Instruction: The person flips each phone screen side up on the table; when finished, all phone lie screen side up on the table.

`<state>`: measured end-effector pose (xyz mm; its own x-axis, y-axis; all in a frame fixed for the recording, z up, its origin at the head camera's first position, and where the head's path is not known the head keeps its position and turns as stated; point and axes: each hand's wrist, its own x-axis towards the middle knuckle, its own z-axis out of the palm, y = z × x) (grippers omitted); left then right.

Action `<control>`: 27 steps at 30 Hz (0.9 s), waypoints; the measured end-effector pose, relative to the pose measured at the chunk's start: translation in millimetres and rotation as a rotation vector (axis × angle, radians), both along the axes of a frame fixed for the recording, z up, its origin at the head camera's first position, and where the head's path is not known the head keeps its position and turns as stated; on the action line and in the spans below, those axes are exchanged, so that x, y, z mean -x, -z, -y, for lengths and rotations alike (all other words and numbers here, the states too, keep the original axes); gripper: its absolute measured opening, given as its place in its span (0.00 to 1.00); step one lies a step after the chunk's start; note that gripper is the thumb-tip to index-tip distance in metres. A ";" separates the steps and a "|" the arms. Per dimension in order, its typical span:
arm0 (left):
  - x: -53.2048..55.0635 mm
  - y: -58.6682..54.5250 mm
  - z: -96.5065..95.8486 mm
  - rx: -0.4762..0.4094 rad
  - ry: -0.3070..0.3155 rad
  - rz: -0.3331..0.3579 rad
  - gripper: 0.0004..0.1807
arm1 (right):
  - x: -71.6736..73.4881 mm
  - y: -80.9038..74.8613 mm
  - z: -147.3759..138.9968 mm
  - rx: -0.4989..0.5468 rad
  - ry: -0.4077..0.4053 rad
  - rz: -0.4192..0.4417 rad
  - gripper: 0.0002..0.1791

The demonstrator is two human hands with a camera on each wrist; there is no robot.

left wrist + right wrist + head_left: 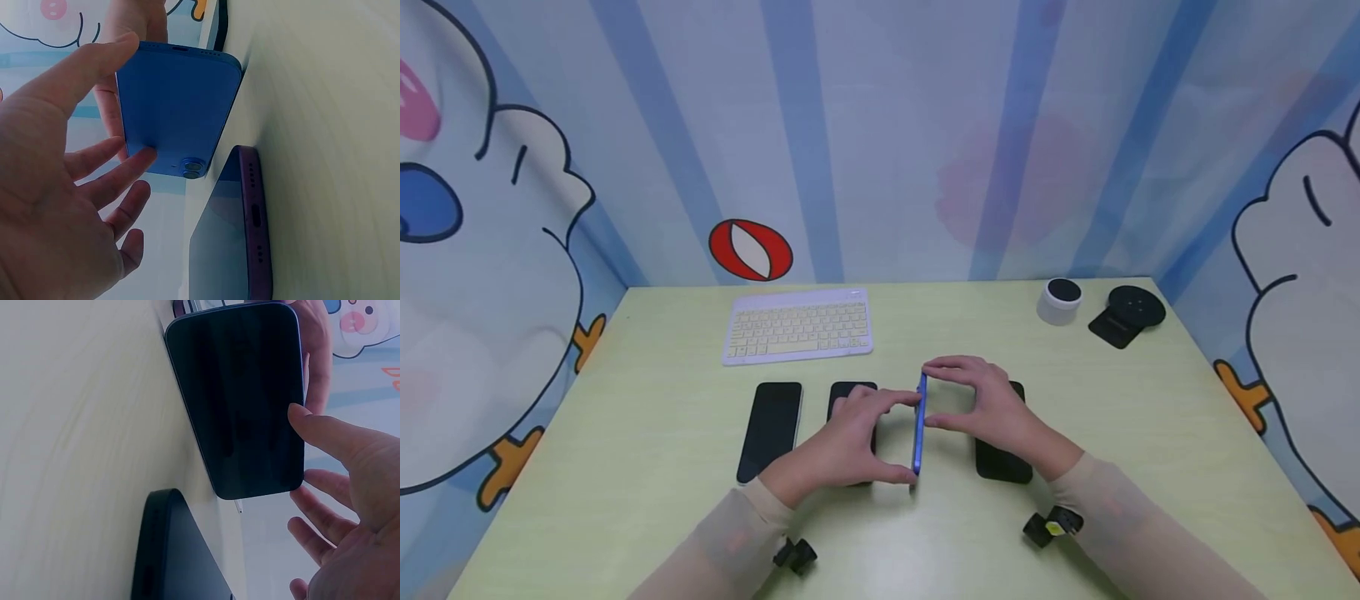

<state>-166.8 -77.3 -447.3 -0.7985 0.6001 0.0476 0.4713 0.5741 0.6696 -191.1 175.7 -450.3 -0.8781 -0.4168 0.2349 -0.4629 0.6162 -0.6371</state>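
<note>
A blue phone (pixel 919 433) stands on its long edge between both hands. My left hand (pixel 842 442) holds it with the thumb at the near end and fingertips against the back; the left wrist view shows its blue back (pixel 175 100) and camera lenses. My right hand (pixel 992 408) grips the upper edge and far end, while its dark screen (pixel 244 400) faces the right wrist view. Under the left hand lies a purple-edged phone (pixel 257 219), partly hidden. Below the right hand lies a dark phone (pixel 1003 462), partly covered by the wrist.
Another phone (pixel 771 429) lies screen up on the left. A pale purple keyboard (pixel 797 327) sits at the back of the table (pixel 647 400). At the back right stand a white cylinder with a black top (pixel 1060 304) and a black round-topped stand (pixel 1131 312).
</note>
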 end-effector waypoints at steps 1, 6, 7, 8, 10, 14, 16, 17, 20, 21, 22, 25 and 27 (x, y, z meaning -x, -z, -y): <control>0.3 -0.6 0.7 0.003 0.001 -0.001 0.50 | 0.3 -0.1 0.9 0.001 0.001 0.001 0.37; 1.5 -3.2 4.3 0.005 0.004 0.003 0.50 | 2.3 -0.6 3.8 0.015 -0.003 0.007 0.37; 1.6 -3.9 5.0 0.003 0.004 0.003 0.50 | 2.7 -0.4 3.7 0.019 -0.008 0.012 0.38; 1.6 -4.5 5.8 0.004 0.003 0.002 0.50 | 3.2 -0.2 3.6 0.026 -0.016 0.020 0.38; 1.8 -5.1 7.4 0.007 0.000 -0.002 0.50 | 4.3 0.7 2.7 0.029 -0.032 0.040 0.39; 2.1 -5.7 10.8 0.008 -0.011 0.001 0.50 | 7.5 4.3 0.5 0.031 -0.064 0.082 0.41; 2.3 -5.4 12.3 0.005 -0.013 0.005 0.50 | 9.4 7.0 0.2 0.034 -0.072 0.105 0.42; 2.4 -5.0 13.1 0.002 -0.014 0.008 0.50 | 10.2 8.2 0.3 0.036 -0.077 0.118 0.43; 1.7 -4.2 15.7 -0.001 -0.023 0.031 0.50 | 11.9 12.3 1.0 0.023 -0.079 0.157 0.43; 1.3 -4.1 16.6 -0.002 -0.027 0.040 0.50 | 12.3 13.4 1.5 0.018 -0.077 0.171 0.43; 0.9 -3.6 17.4 -0.003 -0.031 0.047 0.50 | 12.6 14.7 1.6 0.001 -0.077 0.169 0.43; -0.2 -2.5 19.4 0.000 -0.047 0.056 0.49 | 14.2 18.2 2.3 -0.053 -0.072 0.153 0.43; -0.5 -1.3 20.4 0.005 -0.058 0.052 0.49 | 15.1 19.8 2.7 -0.088 -0.069 0.138 0.43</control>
<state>-166.2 -97.7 -446.0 -0.8335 0.5525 0.0022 0.4017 0.6032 0.6891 -206.2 173.0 -470.1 -0.8683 -0.4905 0.0742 -0.4179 0.6426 -0.6422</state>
